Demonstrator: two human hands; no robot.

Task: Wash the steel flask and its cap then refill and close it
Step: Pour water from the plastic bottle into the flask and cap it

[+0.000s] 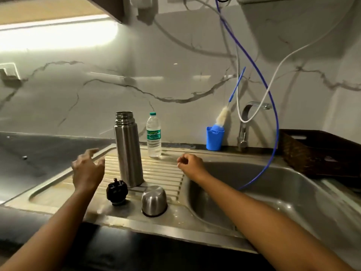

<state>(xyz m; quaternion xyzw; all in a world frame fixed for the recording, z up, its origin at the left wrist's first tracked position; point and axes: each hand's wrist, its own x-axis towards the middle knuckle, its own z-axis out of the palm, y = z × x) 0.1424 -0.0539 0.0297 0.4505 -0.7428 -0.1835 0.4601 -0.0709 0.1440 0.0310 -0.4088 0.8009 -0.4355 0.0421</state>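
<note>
The steel flask (129, 151) stands upright on the ribbed drainboard (166, 173), mouth open, long axis vertical; the black stopper (116, 192) and the steel cup cap (154, 200) — the cap mouth-down — sit just in front of it, nearer the person. The left hand (88, 169) hovers just left of the flask, fingers spread, holding nothing; the right hand (190, 165) hangs over the drainboard's right end beside the basin (283, 192), fingers loosely curled, also holding nothing. The flask lies between the two hands, closer to the left one; a sideways grip round its body from the left looks the likelier next move — that is a judgement only. Behind the flask stand a plastic water bottle (153, 133), a blue cup (214, 139) holding a bottle brush (222, 116), and the tap (244, 124).
</note>
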